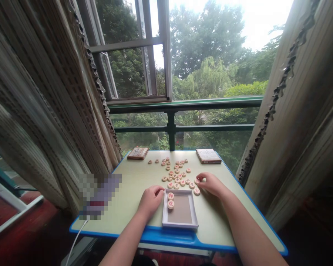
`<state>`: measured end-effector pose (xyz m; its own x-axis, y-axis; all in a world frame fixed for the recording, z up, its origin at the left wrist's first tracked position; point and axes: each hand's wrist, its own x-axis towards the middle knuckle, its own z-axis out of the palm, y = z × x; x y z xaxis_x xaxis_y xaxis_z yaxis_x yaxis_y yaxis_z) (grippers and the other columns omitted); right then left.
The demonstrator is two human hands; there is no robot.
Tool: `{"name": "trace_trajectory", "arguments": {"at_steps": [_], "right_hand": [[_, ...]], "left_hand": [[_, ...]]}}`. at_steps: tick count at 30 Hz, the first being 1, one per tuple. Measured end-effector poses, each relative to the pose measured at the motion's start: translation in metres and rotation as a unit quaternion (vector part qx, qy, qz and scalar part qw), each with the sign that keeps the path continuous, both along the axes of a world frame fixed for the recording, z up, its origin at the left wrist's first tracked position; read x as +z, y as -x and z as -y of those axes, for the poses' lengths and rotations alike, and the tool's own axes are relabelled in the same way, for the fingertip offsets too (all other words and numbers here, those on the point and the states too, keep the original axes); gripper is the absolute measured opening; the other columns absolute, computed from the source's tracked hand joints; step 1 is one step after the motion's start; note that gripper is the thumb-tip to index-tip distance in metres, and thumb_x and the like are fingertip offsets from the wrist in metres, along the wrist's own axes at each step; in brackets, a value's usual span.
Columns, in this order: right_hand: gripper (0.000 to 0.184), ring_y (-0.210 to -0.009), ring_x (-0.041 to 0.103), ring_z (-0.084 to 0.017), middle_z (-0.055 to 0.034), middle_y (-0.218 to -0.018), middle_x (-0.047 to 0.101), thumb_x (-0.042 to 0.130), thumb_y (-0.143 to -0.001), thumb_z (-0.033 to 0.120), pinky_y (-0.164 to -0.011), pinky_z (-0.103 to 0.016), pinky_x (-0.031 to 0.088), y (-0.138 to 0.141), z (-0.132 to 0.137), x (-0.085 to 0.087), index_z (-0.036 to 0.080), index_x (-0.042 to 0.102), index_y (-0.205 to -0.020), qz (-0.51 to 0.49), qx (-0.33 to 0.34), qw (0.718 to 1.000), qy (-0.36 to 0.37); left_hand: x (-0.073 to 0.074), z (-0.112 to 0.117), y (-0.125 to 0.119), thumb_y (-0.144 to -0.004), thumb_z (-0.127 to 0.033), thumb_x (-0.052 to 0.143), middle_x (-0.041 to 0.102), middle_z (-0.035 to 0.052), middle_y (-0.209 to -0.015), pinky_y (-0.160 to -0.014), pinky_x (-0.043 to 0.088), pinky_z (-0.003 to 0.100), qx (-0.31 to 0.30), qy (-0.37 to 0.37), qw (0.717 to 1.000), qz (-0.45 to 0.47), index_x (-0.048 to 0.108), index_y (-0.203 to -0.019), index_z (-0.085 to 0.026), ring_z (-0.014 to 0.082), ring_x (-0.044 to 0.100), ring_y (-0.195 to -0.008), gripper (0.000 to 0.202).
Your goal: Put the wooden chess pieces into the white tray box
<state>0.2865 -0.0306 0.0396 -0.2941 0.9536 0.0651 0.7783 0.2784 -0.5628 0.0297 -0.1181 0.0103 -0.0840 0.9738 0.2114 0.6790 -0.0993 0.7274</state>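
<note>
My right hand (210, 183) is at the right end of the scattered pieces, fingertips closed on a round wooden Chinese chess piece (197, 180) with red marking. Another loose chess piece (197, 191) lies just below those fingers. A shallow white-walled box (194, 210) with a brown bottom sits near the table's front edge. Inside it, at the left, are two red-marked chess pieces (170, 204), one above the other. My left hand (151, 201) rests at the box's upper left corner, fingers curled against its wall. Several more chess pieces (177, 171) are spread behind the box, in red and dark markings.
A flat patterned box (138, 153) lies at the table's back left, a similar flat box (208, 156) at the back right. A blurred-out object (100, 199) with a white cable (77, 236) is at the left edge. Curtains (72, 92) flank the table; a railing (211, 104) stands behind.
</note>
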Motion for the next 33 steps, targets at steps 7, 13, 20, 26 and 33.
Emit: {"name": "trace_trajectory", "arguments": {"at_steps": [7,13,20,26,33], "right_hand": [[0.019,-0.079,0.058,-0.018,-0.0061,-0.087,0.065,0.063,-0.064,0.025,-0.068,-0.026,0.041,0.001,0.0,-0.002,0.016,0.062,-0.081,0.004,-0.02,1.0,-0.022],[0.022,-0.069,0.054,-0.017,-0.0046,-0.078,0.064,0.063,-0.065,0.035,-0.057,-0.025,0.035,0.002,0.001,-0.001,0.016,0.058,-0.075,0.015,-0.043,0.999,-0.01],[0.019,-0.071,0.052,-0.015,-0.0026,-0.077,0.06,0.059,-0.069,0.036,-0.063,-0.025,0.038,0.016,0.011,0.007,0.018,0.054,-0.073,-0.044,0.036,0.994,-0.09],[0.015,-0.059,0.039,-0.01,0.004,-0.064,0.044,0.055,-0.066,0.026,-0.056,-0.022,0.033,0.034,0.028,0.008,0.02,0.042,-0.069,-0.104,0.097,0.978,-0.154],[0.015,-0.056,0.032,-0.009,0.0056,-0.061,0.036,0.05,-0.064,0.018,-0.052,-0.022,0.03,0.041,0.036,0.005,0.02,0.036,-0.068,-0.148,0.146,0.969,-0.132]], "left_hand": [[0.0,0.0,0.001,-0.079,-0.027,0.049,0.07,0.0063,-0.094,-0.08,0.046,0.028,-0.02,0.003,1.0,0.022,0.07,-0.092,-0.017,0.0189,0.063,-0.088,0.027],[0.0,0.002,0.006,-0.08,-0.029,0.047,0.07,0.0058,-0.09,-0.079,0.046,0.029,-0.012,0.009,1.0,0.026,0.07,-0.089,-0.017,0.0189,0.062,-0.085,0.028],[-0.004,0.005,0.011,-0.079,-0.034,0.049,0.068,0.0066,-0.102,-0.083,0.047,0.031,-0.041,0.017,0.998,0.052,0.068,-0.1,-0.018,0.0197,0.061,-0.093,0.032],[-0.003,0.003,0.009,-0.08,-0.032,0.048,0.07,0.0059,-0.093,-0.08,0.047,0.03,-0.039,-0.002,0.999,0.032,0.07,-0.09,-0.018,0.0199,0.062,-0.088,0.028],[-0.005,0.0,0.006,-0.079,-0.027,0.049,0.07,0.0056,-0.091,-0.079,0.046,0.028,-0.032,-0.016,0.999,0.008,0.07,-0.088,-0.018,0.0189,0.063,-0.086,0.024]]}}
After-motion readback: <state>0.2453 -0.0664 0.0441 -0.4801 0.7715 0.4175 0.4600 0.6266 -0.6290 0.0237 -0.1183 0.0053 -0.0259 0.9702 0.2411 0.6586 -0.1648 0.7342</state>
